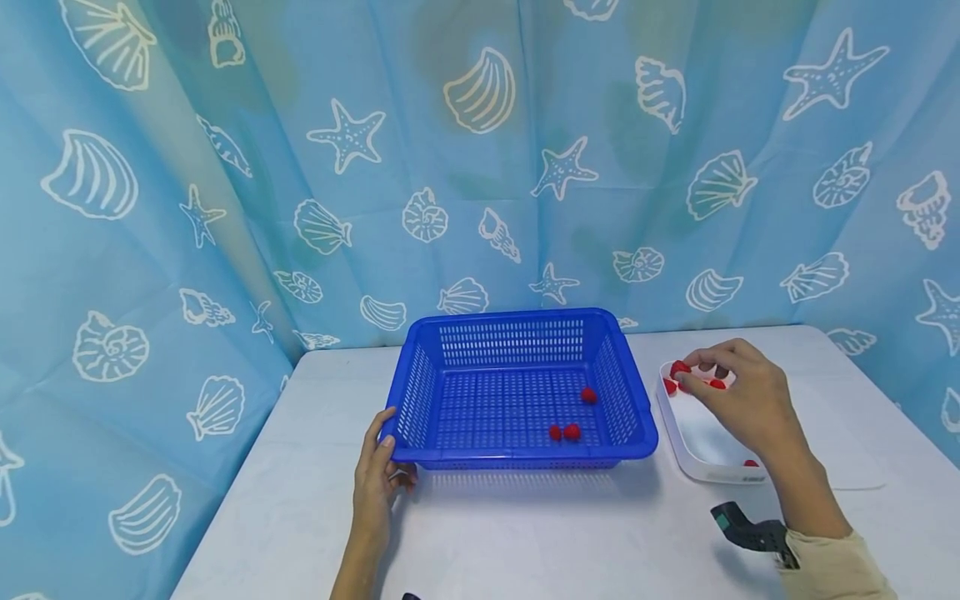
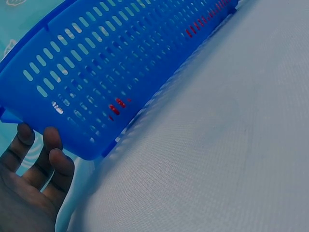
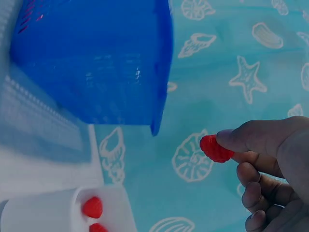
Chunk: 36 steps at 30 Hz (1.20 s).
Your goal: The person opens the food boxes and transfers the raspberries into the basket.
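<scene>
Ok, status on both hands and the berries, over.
Right hand pinching red berry near white tray. Left hand holding corner of blue basket. Three berries in basket. Nothing seen blocking.

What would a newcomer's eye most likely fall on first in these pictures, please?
Most likely the blue basket in the middle of the white table, with three red berries toward its right side. Next would come the right hand, pinching another red berry over the white tray at the basket's right. Behind everything hangs a seashell-patterned light-blue curtain.
</scene>
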Motion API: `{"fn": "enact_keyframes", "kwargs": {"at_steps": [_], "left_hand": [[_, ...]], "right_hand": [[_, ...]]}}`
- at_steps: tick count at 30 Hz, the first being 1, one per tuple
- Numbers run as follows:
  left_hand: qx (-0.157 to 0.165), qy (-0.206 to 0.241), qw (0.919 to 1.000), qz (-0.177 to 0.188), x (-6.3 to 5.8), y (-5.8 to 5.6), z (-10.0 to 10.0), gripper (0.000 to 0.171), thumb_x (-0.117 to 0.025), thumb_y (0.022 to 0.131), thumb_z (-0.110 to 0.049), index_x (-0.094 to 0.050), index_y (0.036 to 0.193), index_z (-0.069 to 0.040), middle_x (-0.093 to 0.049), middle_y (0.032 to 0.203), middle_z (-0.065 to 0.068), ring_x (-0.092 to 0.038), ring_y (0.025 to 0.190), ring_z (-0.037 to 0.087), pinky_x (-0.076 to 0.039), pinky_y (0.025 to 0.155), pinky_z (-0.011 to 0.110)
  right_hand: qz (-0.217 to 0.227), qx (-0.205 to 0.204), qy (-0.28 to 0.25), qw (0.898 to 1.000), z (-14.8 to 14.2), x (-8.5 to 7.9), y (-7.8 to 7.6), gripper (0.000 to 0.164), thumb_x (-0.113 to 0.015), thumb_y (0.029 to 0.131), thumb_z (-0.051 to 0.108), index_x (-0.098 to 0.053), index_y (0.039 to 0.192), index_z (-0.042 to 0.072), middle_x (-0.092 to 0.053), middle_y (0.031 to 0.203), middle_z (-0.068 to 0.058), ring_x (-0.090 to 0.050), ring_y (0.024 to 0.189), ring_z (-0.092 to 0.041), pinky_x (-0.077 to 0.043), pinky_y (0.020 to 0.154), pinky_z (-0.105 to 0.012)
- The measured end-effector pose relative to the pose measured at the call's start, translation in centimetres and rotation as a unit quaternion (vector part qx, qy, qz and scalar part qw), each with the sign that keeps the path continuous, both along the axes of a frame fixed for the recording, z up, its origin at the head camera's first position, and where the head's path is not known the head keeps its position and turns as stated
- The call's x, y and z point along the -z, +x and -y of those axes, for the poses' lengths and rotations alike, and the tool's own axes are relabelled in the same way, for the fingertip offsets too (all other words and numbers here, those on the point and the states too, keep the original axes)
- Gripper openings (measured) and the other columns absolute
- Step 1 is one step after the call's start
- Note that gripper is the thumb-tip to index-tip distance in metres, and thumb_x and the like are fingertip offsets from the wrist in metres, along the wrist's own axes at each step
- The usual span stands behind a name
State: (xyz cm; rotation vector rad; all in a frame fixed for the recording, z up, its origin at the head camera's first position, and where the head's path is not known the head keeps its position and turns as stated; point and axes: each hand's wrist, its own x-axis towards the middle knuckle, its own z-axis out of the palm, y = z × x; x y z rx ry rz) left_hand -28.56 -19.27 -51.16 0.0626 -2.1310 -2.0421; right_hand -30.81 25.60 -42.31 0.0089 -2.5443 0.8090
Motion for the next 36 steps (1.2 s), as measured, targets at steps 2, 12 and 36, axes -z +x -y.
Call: {"fn": "enact_keyframes", "kwargs": {"at_steps": [2, 12, 36], "left_hand": [[0.000, 0.000, 1.0000, -0.001, 0.0, -0.1, 0.0, 0.046, -0.038, 0.105, -0.047, -0.040, 0.150, -0.037, -0.053, 0.126, 0.017, -0.058, 0.084, 0.028, -0.052, 0.066, 0.034], [-0.005, 0.003, 1.0000, 0.000, -0.2, -0.1, 0.0, 0.048, -0.039, 0.105, -0.048, -0.039, 0.152, -0.034, -0.053, 0.127, 0.017, -0.059, 0.084, 0.028, -0.052, 0.066, 0.033], [0.006, 0.017, 0.9998, 0.004, -0.5, 0.2, -0.1, 0.047, -0.040, 0.106, -0.045, -0.039, 0.152, -0.034, -0.051, 0.131, 0.019, -0.058, 0.086, 0.030, -0.050, 0.066, 0.033]], "right_hand": [[-0.008, -0.007, 0.000, 1.000, 0.3, -0.4, 0.2, 0.027, -0.079, 0.087, 0.020, -0.072, 0.107, 0.004, -0.058, 0.108, -0.013, -0.051, 0.094, -0.032, -0.047, 0.063, -0.031], [-0.027, -0.040, -0.017, 0.999, 1.5, -1.5, 1.0, 0.024, -0.079, 0.087, 0.019, -0.073, 0.107, 0.007, -0.060, 0.109, -0.010, -0.054, 0.097, -0.031, -0.051, 0.067, -0.026], [-0.061, -0.116, -0.012, 0.991, 4.2, -0.7, 1.5, 0.019, -0.083, 0.083, 0.017, -0.075, 0.099, 0.014, -0.060, 0.097, 0.003, -0.054, 0.089, -0.018, -0.046, 0.067, -0.020]]}}
